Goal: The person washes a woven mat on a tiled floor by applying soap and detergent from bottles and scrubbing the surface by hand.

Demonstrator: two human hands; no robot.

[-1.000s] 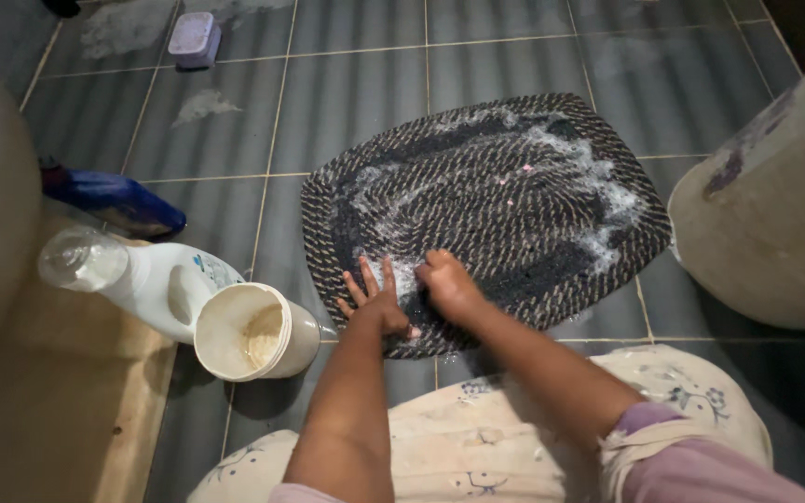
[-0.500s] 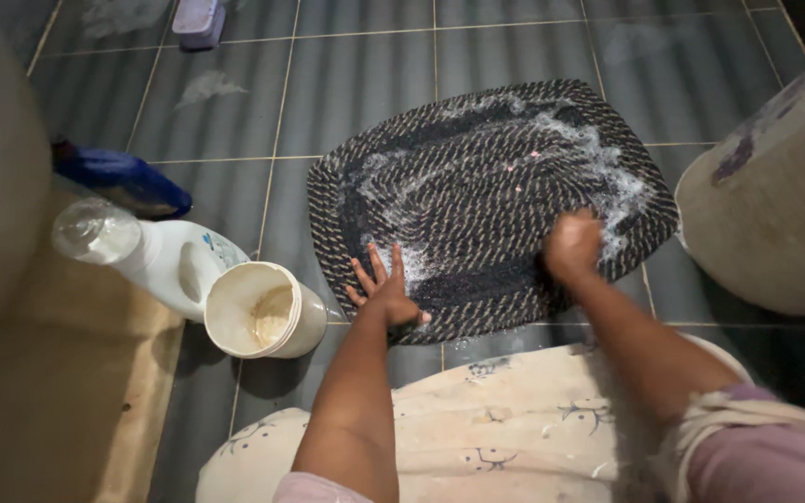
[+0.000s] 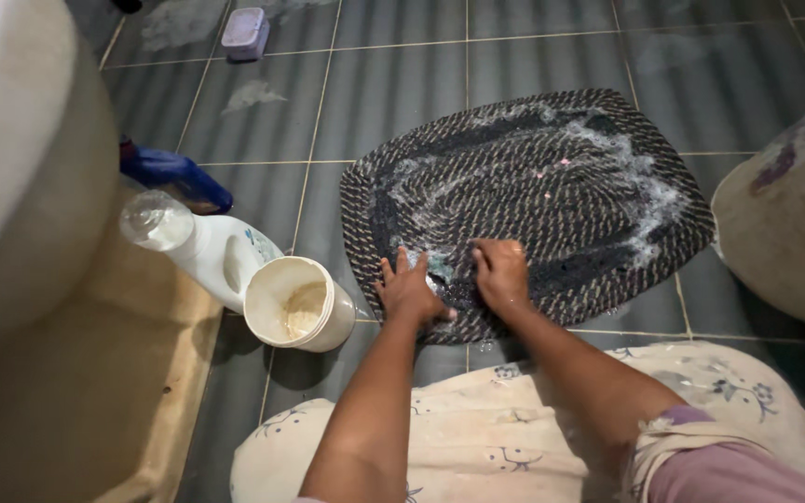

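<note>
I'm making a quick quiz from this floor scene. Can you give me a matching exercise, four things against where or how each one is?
Things:
1. braided mat
2. white bottle
3. cream tub
4. left hand

States:
A. lying on its side
B. open, powder inside
C. streaked with suds
D. pressed flat, fingers spread

Pairs: 1-C, 2-A, 3-B, 4-D

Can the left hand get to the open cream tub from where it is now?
Probably yes. The left hand lies flat on the braided mat, and the cream tub stands just to its left with nothing between them.
</note>
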